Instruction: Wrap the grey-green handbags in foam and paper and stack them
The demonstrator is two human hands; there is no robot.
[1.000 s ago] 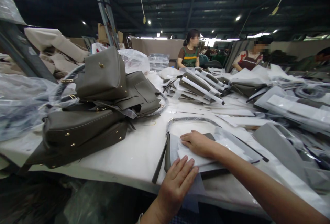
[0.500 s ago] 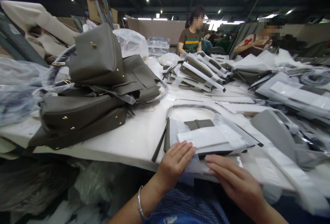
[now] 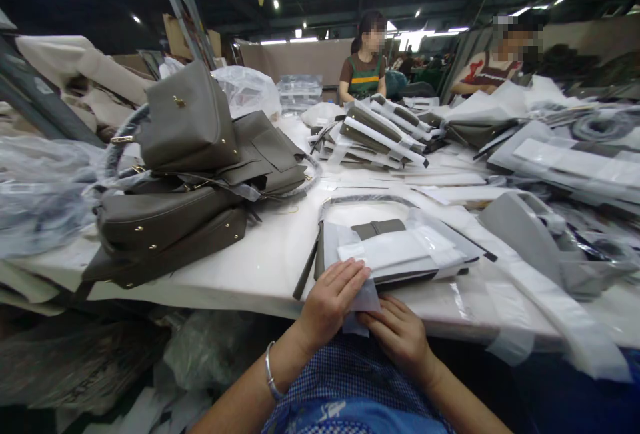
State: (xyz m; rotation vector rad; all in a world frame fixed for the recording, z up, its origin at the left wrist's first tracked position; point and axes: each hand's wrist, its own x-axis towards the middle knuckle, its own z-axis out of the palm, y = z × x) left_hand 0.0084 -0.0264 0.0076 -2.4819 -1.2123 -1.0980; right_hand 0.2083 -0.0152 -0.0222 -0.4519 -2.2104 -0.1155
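Head view: an olive-grey handbag [image 3: 379, 228] is seen laid flat on the white table [image 3: 273, 247] by its near edge, partly covered by white packing paper [image 3: 390, 251], its wrapped handle [image 3: 367, 199] arched away. Long axis: left to right, roughly along the table edge; the bag lies just beyond both hands. The left hand [image 3: 329, 297] is nearer, laid fingers together on the near left corner. The right hand [image 3: 397, 337] is held short of the bag, fingers bent beside a translucent sheet [image 3: 368, 297]; whether either hand grips it cannot be told.
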